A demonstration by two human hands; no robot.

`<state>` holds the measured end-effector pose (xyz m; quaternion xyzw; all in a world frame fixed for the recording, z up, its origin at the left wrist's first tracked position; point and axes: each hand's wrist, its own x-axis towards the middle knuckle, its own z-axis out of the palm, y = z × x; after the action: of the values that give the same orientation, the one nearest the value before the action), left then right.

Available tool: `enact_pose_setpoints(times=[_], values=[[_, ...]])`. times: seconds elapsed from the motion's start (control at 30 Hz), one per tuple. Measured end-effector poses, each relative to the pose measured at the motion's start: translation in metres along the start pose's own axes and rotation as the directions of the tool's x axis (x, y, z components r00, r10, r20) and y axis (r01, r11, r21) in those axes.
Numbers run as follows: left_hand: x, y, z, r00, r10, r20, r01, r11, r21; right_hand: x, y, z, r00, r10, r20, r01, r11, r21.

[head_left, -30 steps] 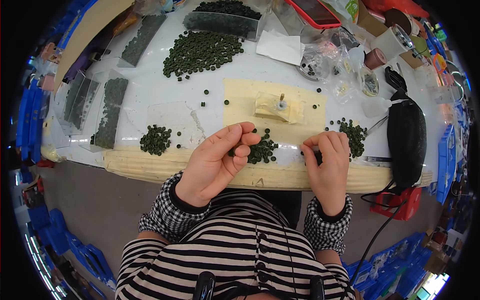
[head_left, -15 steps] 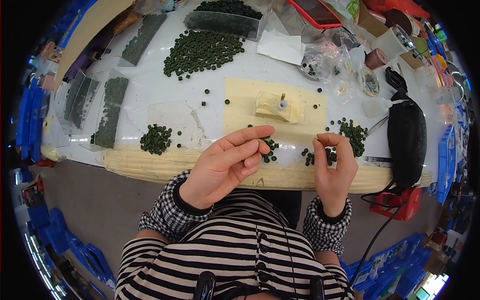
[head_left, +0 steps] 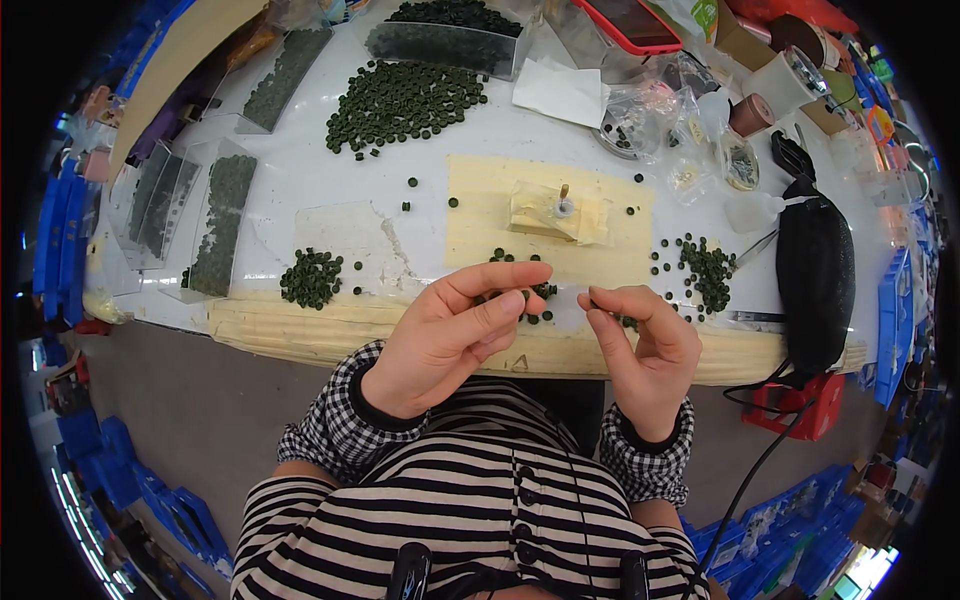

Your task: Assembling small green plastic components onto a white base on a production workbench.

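Above the near edge of the table, my left hand (head_left: 445, 340) has its thumb and fingers closed in a pinch, the forefinger stretched over them. What lies between its fingertips, if anything, is too small to make out. To its right, my right hand (head_left: 650, 345) pinches thumb against forefinger; a dark speck shows at the tips, its kind unclear. The hands are apart, fingertips facing. Behind and below the fingers lie small dark green round grooved pieces (head_left: 500, 256), partly hidden. Beyond stands a tape-wrapped block (head_left: 540, 212) with a short upright brass-coloured pin (head_left: 564, 192).
Dark green pieces form a large heap (head_left: 400, 105) at the back, a small pile (head_left: 312, 279) left and another (head_left: 708, 275) right. Clear trays (head_left: 222, 225) of pieces stand left. A black pouch (head_left: 815, 280), plastic bags (head_left: 690, 140) and a red-cased phone (head_left: 635, 25) lie right.
My right hand has moved left, closer to my left hand, and its thumb and forefinger tips have come together. My left hand has shifted slightly, its fingers curling a little.
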<state>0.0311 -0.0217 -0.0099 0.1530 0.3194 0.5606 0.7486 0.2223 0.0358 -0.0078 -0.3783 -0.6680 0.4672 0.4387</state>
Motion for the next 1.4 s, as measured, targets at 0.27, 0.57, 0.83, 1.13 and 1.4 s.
enact_pose_setpoints(times=[0.27,0.57,0.83,1.13,1.4], values=[[0.001,-0.006,-0.012,0.999,0.002,0.035,0.000,0.998,-0.058,0.000,0.000,0.006,0.995,-0.068,0.078,0.062,0.996,0.068],[0.001,-0.010,-0.010,1.000,0.028,-0.008,-0.028,0.999,-0.020,0.002,-0.001,0.017,0.990,-0.136,0.035,0.134,0.990,0.054],[0.001,-0.015,-0.004,0.996,0.045,-0.079,-0.041,0.998,0.054,0.002,0.000,0.027,0.980,-0.199,-0.027,0.196,0.977,-0.081],[0.002,-0.016,0.002,0.984,0.098,-0.147,-0.086,0.993,0.084,-0.003,0.005,0.033,0.999,-0.026,-0.044,0.035,0.980,0.198],[0.002,-0.017,0.002,0.980,0.098,-0.174,-0.082,0.992,0.100,-0.003,0.007,0.036,0.985,-0.150,-0.085,0.153,0.988,0.026]])
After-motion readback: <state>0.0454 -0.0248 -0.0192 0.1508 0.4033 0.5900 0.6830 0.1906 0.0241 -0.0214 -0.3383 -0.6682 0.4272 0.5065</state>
